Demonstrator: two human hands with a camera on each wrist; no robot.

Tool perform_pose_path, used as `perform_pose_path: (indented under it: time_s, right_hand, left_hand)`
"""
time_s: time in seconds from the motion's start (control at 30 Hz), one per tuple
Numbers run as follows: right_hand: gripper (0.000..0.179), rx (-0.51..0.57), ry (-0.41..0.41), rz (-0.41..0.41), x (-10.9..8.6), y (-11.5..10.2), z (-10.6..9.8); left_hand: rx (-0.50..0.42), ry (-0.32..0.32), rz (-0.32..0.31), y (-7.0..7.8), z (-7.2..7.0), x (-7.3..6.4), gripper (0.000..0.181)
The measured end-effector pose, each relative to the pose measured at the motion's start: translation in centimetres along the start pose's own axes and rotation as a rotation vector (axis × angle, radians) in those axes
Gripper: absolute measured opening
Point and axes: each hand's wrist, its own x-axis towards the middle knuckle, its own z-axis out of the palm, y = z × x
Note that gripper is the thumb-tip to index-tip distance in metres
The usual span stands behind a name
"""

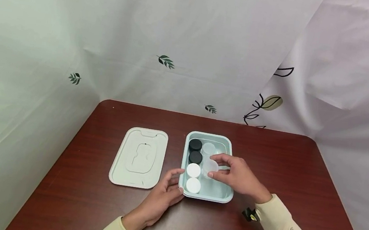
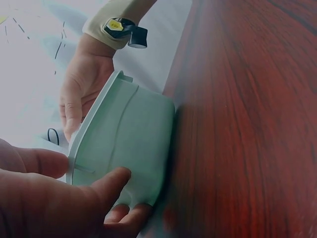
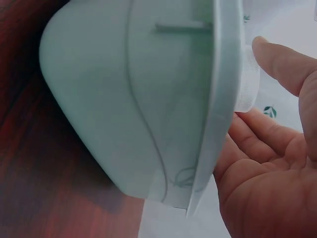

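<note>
A pale green plastic box (image 1: 207, 192) stands uncovered on the table. My left hand (image 1: 163, 197) holds its near left corner, with fingertips against the rim and outer wall in the left wrist view. Over the box, my right hand (image 1: 238, 174) pinches a translucent round cap (image 1: 211, 166) between thumb and fingers. Fine ribs run round that cap's edge (image 3: 249, 82) in the right wrist view. Whether a jar hangs under it is hidden. Another translucent round piece (image 1: 209, 148) lies behind it. Down the box's left side stand two black caps (image 1: 195, 145) and two white caps (image 1: 193, 185).
A white rectangular lid (image 1: 123, 167) with a moulded pattern lies flat to the left of the box. The reddish-brown table (image 1: 271, 151) has rounded far corners. Printed white cloth (image 1: 197, 46) hangs behind and beside it.
</note>
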Motion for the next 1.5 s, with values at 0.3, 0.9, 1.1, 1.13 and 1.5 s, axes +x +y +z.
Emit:
perform_pose_path:
  time_s: [0.3,0.9,1.1,1.13,1.5]
  right_hand:
    - [0.046,-0.129,-0.071,-0.009,0.0,-0.2,0.3]
    - [0.046,-0.431,-0.127,-0.057,0.6,-0.8,0.9]
    - [0.045,-0.502,-0.128,-0.07,0.5,-1.0,1.2]
    - [0.045,-0.51,-0.122,-0.076,0.5,-1.0,1.3]
    - [0.043,-0.667,-0.098,-0.136,0.5,-0.9,2.0]
  left_hand:
    - [-0.004,-0.005,0.012,0.0,0.0,-0.1,0.057]
    - [0.005,-0.005,0.004,0.1,0.2,-0.1,0.057]
    - [0.015,-0.002,0.003,0.1,0.3,-0.1,0.058]
    - [0.015,0.001,0.002,0.1,0.3,0.0,0.058]
    - [0.01,0.015,0.009,-0.1,0.4,0.2,0.058]
